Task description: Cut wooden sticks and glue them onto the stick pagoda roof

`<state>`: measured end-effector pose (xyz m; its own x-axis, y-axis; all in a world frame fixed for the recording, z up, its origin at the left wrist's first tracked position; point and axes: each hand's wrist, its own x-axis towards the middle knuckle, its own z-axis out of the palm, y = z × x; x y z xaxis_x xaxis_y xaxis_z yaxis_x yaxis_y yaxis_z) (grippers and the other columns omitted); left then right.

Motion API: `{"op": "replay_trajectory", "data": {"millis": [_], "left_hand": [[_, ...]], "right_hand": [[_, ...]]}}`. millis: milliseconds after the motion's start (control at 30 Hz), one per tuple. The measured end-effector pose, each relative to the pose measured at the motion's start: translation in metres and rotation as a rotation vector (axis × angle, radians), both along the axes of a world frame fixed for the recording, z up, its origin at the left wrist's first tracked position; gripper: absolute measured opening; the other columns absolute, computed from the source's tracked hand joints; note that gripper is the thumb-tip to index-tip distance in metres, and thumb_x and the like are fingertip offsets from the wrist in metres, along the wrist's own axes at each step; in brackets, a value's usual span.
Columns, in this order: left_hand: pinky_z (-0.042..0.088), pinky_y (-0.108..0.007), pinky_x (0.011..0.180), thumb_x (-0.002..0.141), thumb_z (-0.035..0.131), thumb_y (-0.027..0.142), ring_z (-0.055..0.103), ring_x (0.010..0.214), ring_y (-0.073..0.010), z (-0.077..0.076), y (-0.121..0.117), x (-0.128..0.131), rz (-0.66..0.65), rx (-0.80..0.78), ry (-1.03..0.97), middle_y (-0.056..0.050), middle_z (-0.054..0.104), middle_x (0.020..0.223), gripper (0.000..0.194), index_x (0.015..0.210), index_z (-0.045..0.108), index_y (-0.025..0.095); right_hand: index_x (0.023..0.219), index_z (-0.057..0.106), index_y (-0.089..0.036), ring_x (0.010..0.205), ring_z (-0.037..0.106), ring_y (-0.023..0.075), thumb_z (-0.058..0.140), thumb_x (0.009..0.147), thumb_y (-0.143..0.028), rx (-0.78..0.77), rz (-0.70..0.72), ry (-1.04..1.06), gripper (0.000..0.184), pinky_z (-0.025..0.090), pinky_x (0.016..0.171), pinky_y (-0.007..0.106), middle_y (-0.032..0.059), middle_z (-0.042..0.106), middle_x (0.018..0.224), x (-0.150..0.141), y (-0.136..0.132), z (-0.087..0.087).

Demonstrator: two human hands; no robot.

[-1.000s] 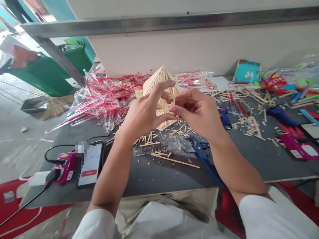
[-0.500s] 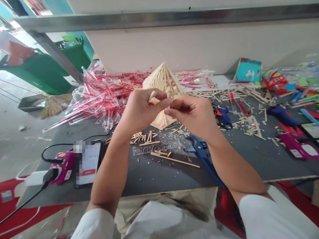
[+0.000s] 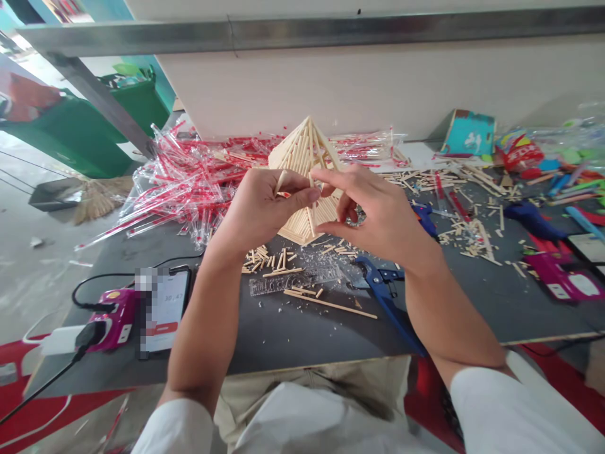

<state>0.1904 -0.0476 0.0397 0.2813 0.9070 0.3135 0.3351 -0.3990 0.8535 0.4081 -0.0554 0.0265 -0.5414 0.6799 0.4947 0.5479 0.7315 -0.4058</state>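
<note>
A pyramid-shaped model of pale wooden sticks (image 3: 295, 154) stands on the dark table behind my hands. My left hand (image 3: 262, 205) is closed, with a thin wooden stick (image 3: 280, 181) poking up between thumb and forefinger. At its fingertips, a short upright stick (image 3: 312, 211) shows in front of the model; whether it touches the model I cannot tell. My right hand (image 3: 368, 205) has thumb and forefinger spread apart, their tips close to that short stick's lower and upper parts. Below lie a clear ruler (image 3: 269, 285), loose sticks (image 3: 333, 304) and a blue-handled cutter (image 3: 385, 299).
Plastic-wrapped red-tipped bundles (image 3: 189, 183) are heaped at the back left. A phone (image 3: 165, 312) and a magenta power adapter (image 3: 116, 318) lie at the left. Blue glue guns (image 3: 534, 217) and stick scraps (image 3: 477, 233) are on the right. A metal rail (image 3: 331, 33) crosses above.
My right thumb and forefinger have parted from a pinch near the left fingertips, and the right hand has opened. My left hand keeps its grip. The view has shifted slightly.
</note>
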Motion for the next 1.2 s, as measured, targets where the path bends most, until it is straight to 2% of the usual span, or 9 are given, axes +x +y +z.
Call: {"op": "replay_trajectory", "data": {"millis": [233, 400, 500, 600, 733, 833, 967, 1100, 1200], "left_hand": [[0.051, -0.028, 0.066, 0.089, 0.069, 0.029, 0.064, 0.074, -0.0138, -0.009, 0.004, 0.000, -0.013, 0.048, 0.083, -0.003, 0.075, 0.081, 0.016, 0.090, 0.079, 0.017], [0.046, -0.027, 0.064, 0.090, 0.068, 0.030, 0.059, 0.071, -0.0117, -0.015, 0.008, 0.002, -0.007, 0.058, 0.119, -0.001, 0.074, 0.080, 0.016, 0.088, 0.077, 0.017], [0.045, -0.028, 0.062, 0.091, 0.067, 0.032, 0.057, 0.068, -0.0115, -0.013, 0.008, 0.002, 0.035, 0.082, 0.123, -0.002, 0.075, 0.083, 0.018, 0.095, 0.077, 0.018], [0.041, -0.030, 0.060, 0.091, 0.067, 0.032, 0.051, 0.060, -0.0108, -0.011, 0.009, -0.001, 0.153, 0.152, 0.191, -0.001, 0.075, 0.082, 0.016, 0.094, 0.078, 0.020], [0.038, -0.032, 0.061, 0.089, 0.069, 0.030, 0.048, 0.057, -0.0113, -0.013, 0.014, -0.006, 0.312, 0.251, 0.255, -0.001, 0.074, 0.084, 0.013, 0.097, 0.076, 0.022], [0.040, -0.032, 0.063, 0.090, 0.068, 0.031, 0.047, 0.057, -0.0112, -0.015, 0.017, -0.008, 0.318, 0.250, 0.247, -0.001, 0.073, 0.085, 0.016, 0.102, 0.075, 0.023], [0.042, -0.034, 0.065, 0.089, 0.068, 0.032, 0.048, 0.058, -0.0109, -0.014, 0.017, -0.009, 0.320, 0.249, 0.267, -0.001, 0.073, 0.086, 0.017, 0.101, 0.074, 0.022], [0.043, -0.034, 0.065, 0.090, 0.066, 0.032, 0.048, 0.058, -0.0112, -0.012, 0.015, -0.010, 0.341, 0.267, 0.303, 0.000, 0.074, 0.088, 0.016, 0.101, 0.074, 0.023], [0.043, -0.034, 0.065, 0.090, 0.066, 0.032, 0.048, 0.058, -0.0111, -0.011, 0.014, -0.010, 0.344, 0.273, 0.321, 0.000, 0.074, 0.088, 0.015, 0.100, 0.073, 0.024]], "right_hand": [[0.147, 0.038, -0.031, 0.088, 0.064, 0.0220, 0.073, 0.087, -0.024, 0.002, 0.005, -0.167, 0.069, 0.051, 0.076, 0.037, 0.0089, 0.057, 0.129, -0.001, 0.001, 0.005], [0.136, 0.043, -0.025, 0.079, 0.060, 0.0189, 0.076, 0.082, -0.028, 0.018, 0.032, -0.263, 0.064, 0.043, 0.064, 0.034, 0.0102, 0.058, 0.126, 0.001, 0.016, 0.011], [0.133, 0.045, -0.023, 0.080, 0.058, 0.0186, 0.081, 0.076, -0.028, 0.009, 0.052, -0.261, 0.067, 0.044, 0.069, 0.035, 0.0097, 0.059, 0.123, 0.008, 0.030, 0.020], [0.132, 0.049, -0.024, 0.078, 0.054, 0.0169, 0.083, 0.074, -0.030, 0.018, 0.023, -0.239, 0.067, 0.045, 0.073, 0.036, 0.0078, 0.058, 0.118, 0.016, 0.047, 0.032], [0.133, 0.049, -0.031, 0.068, 0.049, 0.0128, 0.085, 0.073, -0.034, -0.059, 0.058, -0.144, 0.070, 0.046, 0.065, 0.033, 0.0031, 0.057, 0.115, 0.019, 0.067, 0.040], [0.133, 0.049, -0.034, 0.068, 0.050, 0.0119, 0.086, 0.074, -0.036, -0.099, 0.065, -0.159, 0.070, 0.046, 0.063, 0.031, 0.0014, 0.060, 0.115, 0.016, 0.076, 0.042], [0.135, 0.051, -0.028, 0.067, 0.048, 0.0094, 0.087, 0.075, -0.038, -0.020, 0.068, -0.201, 0.070, 0.046, 0.064, 0.029, 0.0028, 0.056, 0.111, 0.014, 0.080, 0.043], [0.138, 0.051, -0.024, 0.068, 0.049, 0.0102, 0.083, 0.079, -0.041, -0.054, 0.079, -0.201, 0.069, 0.045, 0.067, 0.031, 0.0048, 0.054, 0.113, 0.016, 0.080, 0.043], [0.138, 0.052, -0.028, 0.068, 0.048, 0.0126, 0.085, 0.077, -0.039, -0.065, 0.073, -0.194, 0.070, 0.045, 0.068, 0.033, 0.0046, 0.056, 0.114, 0.018, 0.082, 0.043]]}}
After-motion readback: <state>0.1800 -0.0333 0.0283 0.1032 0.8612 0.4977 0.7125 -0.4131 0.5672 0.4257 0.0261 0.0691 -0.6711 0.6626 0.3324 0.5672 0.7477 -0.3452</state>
